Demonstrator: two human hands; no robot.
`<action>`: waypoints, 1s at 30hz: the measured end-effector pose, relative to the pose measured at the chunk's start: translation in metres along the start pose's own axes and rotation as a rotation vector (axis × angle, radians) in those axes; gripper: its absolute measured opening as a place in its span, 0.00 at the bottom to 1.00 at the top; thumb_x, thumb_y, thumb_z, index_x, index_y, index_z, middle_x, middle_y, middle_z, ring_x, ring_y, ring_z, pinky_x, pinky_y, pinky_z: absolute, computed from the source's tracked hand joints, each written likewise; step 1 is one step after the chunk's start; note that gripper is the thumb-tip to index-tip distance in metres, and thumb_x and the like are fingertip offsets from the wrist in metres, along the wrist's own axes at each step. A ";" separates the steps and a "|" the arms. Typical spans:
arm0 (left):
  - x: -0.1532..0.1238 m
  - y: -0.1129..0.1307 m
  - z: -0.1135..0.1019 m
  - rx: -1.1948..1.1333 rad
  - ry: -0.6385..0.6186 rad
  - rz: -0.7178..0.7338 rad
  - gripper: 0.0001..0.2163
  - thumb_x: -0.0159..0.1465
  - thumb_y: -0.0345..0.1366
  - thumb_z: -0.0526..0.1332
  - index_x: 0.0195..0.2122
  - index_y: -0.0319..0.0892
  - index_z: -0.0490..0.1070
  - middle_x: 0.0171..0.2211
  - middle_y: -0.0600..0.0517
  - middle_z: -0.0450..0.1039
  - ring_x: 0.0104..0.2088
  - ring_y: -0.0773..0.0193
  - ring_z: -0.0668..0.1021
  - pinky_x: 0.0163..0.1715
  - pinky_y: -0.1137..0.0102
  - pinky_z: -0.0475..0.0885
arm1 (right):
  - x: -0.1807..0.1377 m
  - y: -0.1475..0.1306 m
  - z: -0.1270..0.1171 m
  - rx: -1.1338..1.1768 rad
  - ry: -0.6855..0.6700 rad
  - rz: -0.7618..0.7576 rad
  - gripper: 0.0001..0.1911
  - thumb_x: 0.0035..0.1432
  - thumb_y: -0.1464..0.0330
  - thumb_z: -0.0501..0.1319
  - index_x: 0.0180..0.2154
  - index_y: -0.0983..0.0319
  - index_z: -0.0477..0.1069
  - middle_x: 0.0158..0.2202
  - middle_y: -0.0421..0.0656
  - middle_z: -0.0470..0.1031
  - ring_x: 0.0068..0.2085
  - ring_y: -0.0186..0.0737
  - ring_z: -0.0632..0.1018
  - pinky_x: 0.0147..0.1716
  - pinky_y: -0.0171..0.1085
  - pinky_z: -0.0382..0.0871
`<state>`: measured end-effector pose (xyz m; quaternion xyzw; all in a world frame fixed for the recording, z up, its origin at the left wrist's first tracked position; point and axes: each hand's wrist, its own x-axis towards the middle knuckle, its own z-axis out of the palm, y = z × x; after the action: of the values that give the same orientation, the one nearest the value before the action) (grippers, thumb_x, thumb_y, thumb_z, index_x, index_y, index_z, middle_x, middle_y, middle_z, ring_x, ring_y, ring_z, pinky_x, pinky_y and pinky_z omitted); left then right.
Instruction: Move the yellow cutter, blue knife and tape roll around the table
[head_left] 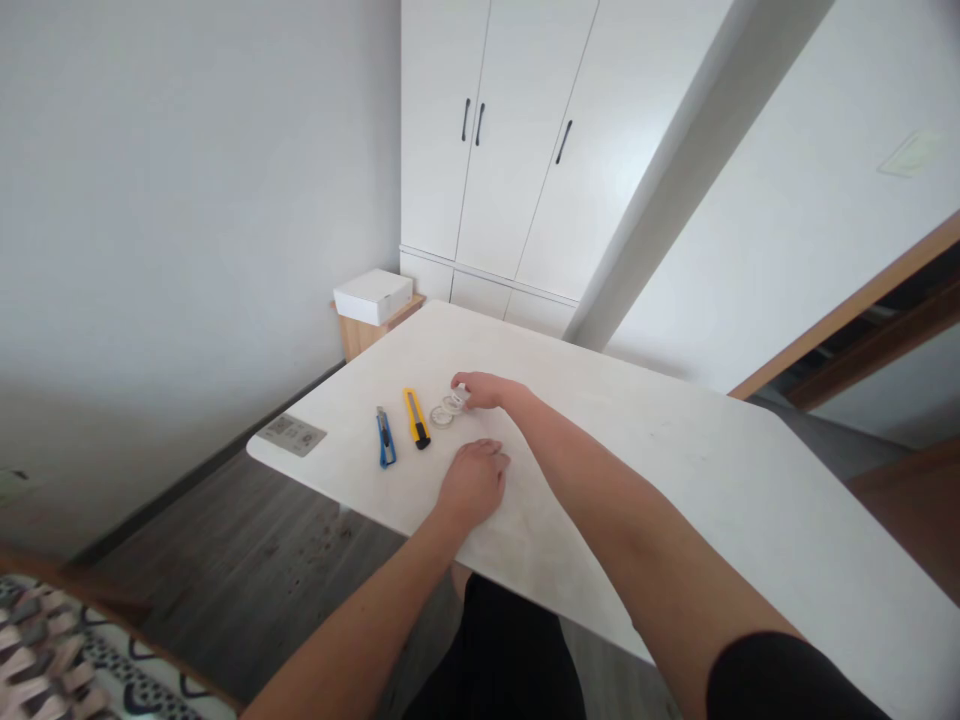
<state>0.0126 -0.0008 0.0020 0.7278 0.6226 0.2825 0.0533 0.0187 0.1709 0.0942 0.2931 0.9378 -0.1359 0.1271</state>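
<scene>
My right hand (480, 390) reaches across the white table, its fingers closed on a small whitish ring that looks like a roll of clear tape (460, 393). Beside it, partly overlapping, lie similar pale rolls, the nearest one (441, 417) flat on the tabletop. My left hand (474, 482) rests palm down closer to the table's front edge, fingers loosely bent and holding nothing. To the left of the rolls is a yellow utility knife (415, 415) with a black end. Further left lies a blue utility knife (385, 437), roughly parallel to it.
The white table (600, 440) carries a grey printed label (292, 435) at its left corner. Behind that corner, a white box (373, 295) sits on a wooden stand (360, 335). White cupboards (517, 150) stand at the back. Patterned fabric (90, 650) shows at lower left.
</scene>
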 end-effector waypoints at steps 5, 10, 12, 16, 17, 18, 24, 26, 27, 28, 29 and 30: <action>0.000 -0.001 0.002 0.004 0.007 0.004 0.13 0.66 0.30 0.55 0.46 0.42 0.78 0.56 0.44 0.74 0.57 0.54 0.73 0.59 0.56 0.65 | -0.002 -0.012 -0.004 -0.002 -0.019 -0.027 0.31 0.55 0.68 0.69 0.59 0.57 0.65 0.58 0.49 0.72 0.52 0.45 0.76 0.47 0.37 0.69; 0.000 0.001 0.001 0.003 -0.008 0.009 0.13 0.66 0.30 0.55 0.46 0.41 0.77 0.56 0.43 0.74 0.57 0.54 0.73 0.59 0.56 0.65 | -0.001 -0.021 -0.002 -0.027 -0.070 -0.055 0.33 0.54 0.68 0.69 0.60 0.55 0.64 0.58 0.45 0.72 0.53 0.45 0.75 0.48 0.36 0.68; -0.001 0.001 0.000 -0.003 -0.006 0.012 0.13 0.66 0.30 0.55 0.46 0.41 0.77 0.55 0.42 0.74 0.57 0.54 0.73 0.59 0.56 0.65 | -0.003 -0.025 -0.003 -0.057 -0.074 -0.063 0.29 0.55 0.67 0.68 0.58 0.56 0.67 0.57 0.46 0.73 0.52 0.46 0.75 0.46 0.37 0.68; -0.001 0.003 -0.002 -0.004 0.015 0.013 0.13 0.65 0.29 0.55 0.45 0.42 0.77 0.55 0.43 0.74 0.57 0.54 0.73 0.59 0.56 0.65 | -0.011 -0.037 -0.008 -0.145 -0.033 -0.083 0.26 0.56 0.64 0.66 0.56 0.56 0.68 0.54 0.48 0.74 0.50 0.48 0.76 0.43 0.38 0.68; -0.001 0.003 -0.002 -0.007 0.019 0.016 0.13 0.65 0.29 0.55 0.45 0.42 0.77 0.54 0.43 0.75 0.56 0.54 0.73 0.58 0.56 0.66 | -0.012 -0.041 -0.008 -0.171 -0.017 -0.092 0.26 0.57 0.64 0.66 0.57 0.56 0.68 0.54 0.48 0.74 0.50 0.48 0.76 0.43 0.38 0.68; 0.000 0.003 -0.003 -0.012 0.021 0.020 0.12 0.64 0.29 0.55 0.44 0.42 0.77 0.52 0.43 0.75 0.55 0.54 0.74 0.58 0.56 0.66 | -0.014 -0.045 -0.008 -0.196 -0.007 -0.102 0.26 0.57 0.64 0.65 0.57 0.55 0.68 0.54 0.49 0.73 0.49 0.48 0.76 0.42 0.38 0.69; 0.001 0.007 -0.009 -0.014 0.026 0.021 0.10 0.62 0.27 0.55 0.38 0.42 0.76 0.42 0.43 0.78 0.49 0.53 0.76 0.53 0.56 0.68 | -0.014 -0.064 0.004 -0.277 -0.033 -0.144 0.26 0.57 0.63 0.64 0.57 0.53 0.67 0.54 0.50 0.72 0.49 0.51 0.77 0.39 0.40 0.70; 0.001 0.008 -0.008 -0.014 0.031 0.008 0.11 0.63 0.28 0.54 0.39 0.42 0.76 0.41 0.43 0.78 0.48 0.52 0.76 0.52 0.56 0.68 | -0.013 -0.066 0.008 -0.291 -0.040 -0.142 0.26 0.56 0.64 0.64 0.57 0.53 0.68 0.54 0.49 0.73 0.49 0.52 0.77 0.38 0.40 0.71; 0.001 0.007 -0.008 -0.014 0.031 0.004 0.11 0.63 0.28 0.54 0.39 0.41 0.76 0.41 0.43 0.78 0.47 0.52 0.77 0.52 0.56 0.68 | -0.012 -0.066 0.010 -0.299 -0.039 -0.141 0.26 0.56 0.65 0.64 0.57 0.53 0.68 0.53 0.49 0.73 0.49 0.52 0.77 0.38 0.40 0.71; 0.001 0.007 -0.007 -0.012 0.031 0.000 0.11 0.63 0.29 0.54 0.39 0.41 0.76 0.40 0.42 0.78 0.47 0.52 0.77 0.52 0.55 0.68 | -0.011 -0.067 0.012 -0.307 -0.035 -0.143 0.25 0.56 0.65 0.64 0.57 0.53 0.68 0.53 0.49 0.73 0.49 0.51 0.77 0.38 0.40 0.71; 0.001 0.007 -0.006 -0.007 0.029 -0.002 0.11 0.64 0.29 0.54 0.39 0.40 0.76 0.40 0.42 0.78 0.46 0.51 0.77 0.51 0.55 0.69 | -0.010 -0.067 0.013 -0.313 -0.031 -0.145 0.25 0.56 0.66 0.64 0.56 0.52 0.69 0.53 0.49 0.73 0.49 0.51 0.77 0.38 0.40 0.71; 0.001 0.006 -0.005 -0.002 0.027 -0.002 0.11 0.64 0.29 0.54 0.39 0.40 0.76 0.40 0.41 0.78 0.46 0.51 0.77 0.51 0.55 0.69 | -0.010 -0.067 0.014 -0.318 -0.027 -0.148 0.24 0.57 0.67 0.64 0.56 0.53 0.69 0.53 0.49 0.73 0.49 0.50 0.77 0.39 0.39 0.71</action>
<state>0.0158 -0.0030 0.0091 0.7231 0.6238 0.2929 0.0458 -0.0105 0.1083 0.0967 0.1976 0.9647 0.0011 0.1741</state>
